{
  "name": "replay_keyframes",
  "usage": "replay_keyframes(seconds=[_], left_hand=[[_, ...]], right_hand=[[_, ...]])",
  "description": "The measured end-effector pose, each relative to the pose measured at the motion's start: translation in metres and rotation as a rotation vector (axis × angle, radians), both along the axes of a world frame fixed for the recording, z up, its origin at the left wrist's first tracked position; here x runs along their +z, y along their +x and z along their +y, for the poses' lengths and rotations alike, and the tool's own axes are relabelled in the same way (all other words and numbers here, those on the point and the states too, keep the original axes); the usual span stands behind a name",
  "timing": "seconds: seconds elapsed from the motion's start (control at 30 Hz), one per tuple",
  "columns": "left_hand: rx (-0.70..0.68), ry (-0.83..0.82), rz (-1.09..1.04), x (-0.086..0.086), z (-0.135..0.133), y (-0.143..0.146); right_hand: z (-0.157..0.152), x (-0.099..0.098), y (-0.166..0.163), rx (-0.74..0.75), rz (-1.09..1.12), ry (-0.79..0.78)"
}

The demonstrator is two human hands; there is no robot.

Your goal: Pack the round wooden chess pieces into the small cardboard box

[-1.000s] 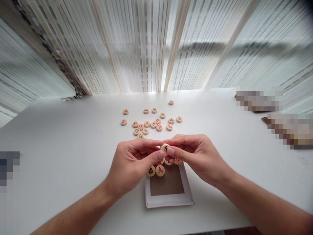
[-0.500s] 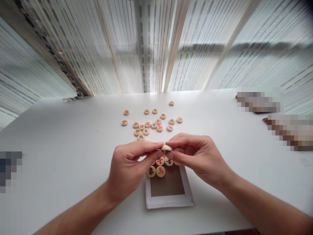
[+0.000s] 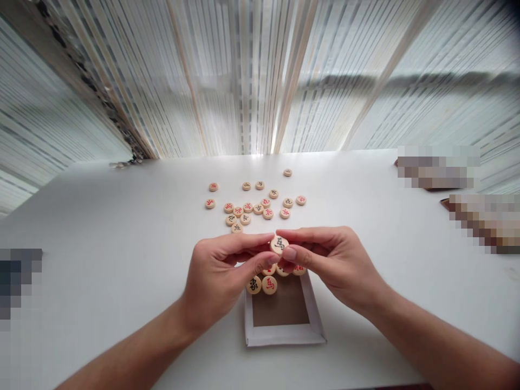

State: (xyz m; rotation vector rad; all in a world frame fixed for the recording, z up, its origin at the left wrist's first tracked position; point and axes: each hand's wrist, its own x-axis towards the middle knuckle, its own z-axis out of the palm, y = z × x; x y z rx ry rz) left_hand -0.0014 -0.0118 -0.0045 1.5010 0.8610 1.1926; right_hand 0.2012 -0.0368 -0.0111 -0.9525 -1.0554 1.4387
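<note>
A round wooden xiangqi piece with a black character faces me, pinched between the fingertips of my left hand and my right hand. Both hands are closed on its edges, above a shallow white box with a brown bottom. Inside the box, toward its far end, lie more pieces, among them a black-marked piece and a red-marked piece side by side. My fingers partly cover the row behind those two.
Several loose xiangqi pieces with red or black characters lie scattered on the white table beyond my hands. Striped string curtains hang behind the table. Blurred-out objects lie at the right; another pixelated patch is at the left.
The piece between my fingers has turned from edge-on to showing its black character. Both hands stay in nearly the same place over the box.
</note>
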Motion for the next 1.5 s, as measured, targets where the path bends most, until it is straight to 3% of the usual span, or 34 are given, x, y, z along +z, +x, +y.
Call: replay_keyframes(seconds=[0.13, 0.27, 0.73, 0.97, 1.27, 1.5], left_hand=[[-0.098, -0.123, -0.08, 0.0, 0.0011, 0.0007], [-0.086, -0.137, -0.108, -0.0009, 0.0039, 0.0009], [-0.012, 0.155, 0.0, -0.0032, 0.0049, -0.0006], [-0.022, 0.079, 0.038, -0.0028, 0.0017, -0.0005], [-0.145, -0.025, -0.027, -0.0035, -0.0016, 0.0011], [-0.212, 0.089, 0.06, -0.0017, -0.0033, 0.0027]], right_hand=[[0.0005, 0.0002, 0.0008, 0.031, 0.014, -0.001], [0.0014, 0.0005, 0.0002, 0.079, 0.082, 0.0], [-0.0004, 0.0011, -0.0009, 0.044, 0.042, 0.031], [0.001, 0.0055, -0.0006, 0.103, -0.015, 0.033], [0.0003, 0.0069, -0.0009, 0.159, 0.032, -0.064], [-0.002, 0.0065, -0.0027, 0.103, -0.003, -0.143]])
